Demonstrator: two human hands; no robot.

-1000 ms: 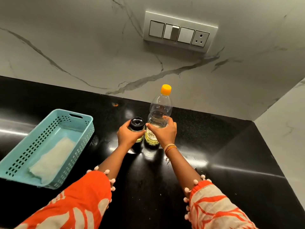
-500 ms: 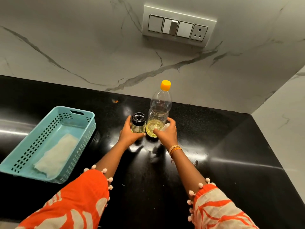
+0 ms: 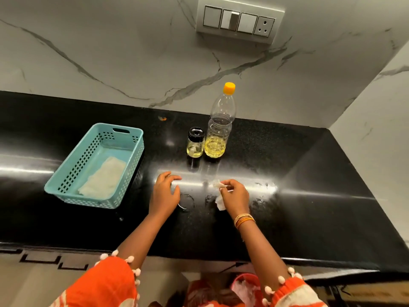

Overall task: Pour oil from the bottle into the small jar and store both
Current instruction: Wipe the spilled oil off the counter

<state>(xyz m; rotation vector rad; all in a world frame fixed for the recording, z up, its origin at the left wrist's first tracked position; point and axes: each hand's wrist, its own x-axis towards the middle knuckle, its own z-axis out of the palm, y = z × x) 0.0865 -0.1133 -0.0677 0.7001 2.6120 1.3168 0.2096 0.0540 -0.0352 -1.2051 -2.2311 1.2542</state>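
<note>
Glossy black countertop (image 3: 287, 173), white veined marble wall (image 3: 110, 52), grey switch panel (image 3: 239, 21), glare streaks

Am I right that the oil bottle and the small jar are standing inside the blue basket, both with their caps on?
Not quite. The head view shows the oil bottle and the small jar standing side by side on the black counter, to the right of the blue basket, not inside it. The basket holds only a white cloth. Both do have their caps on.
</note>
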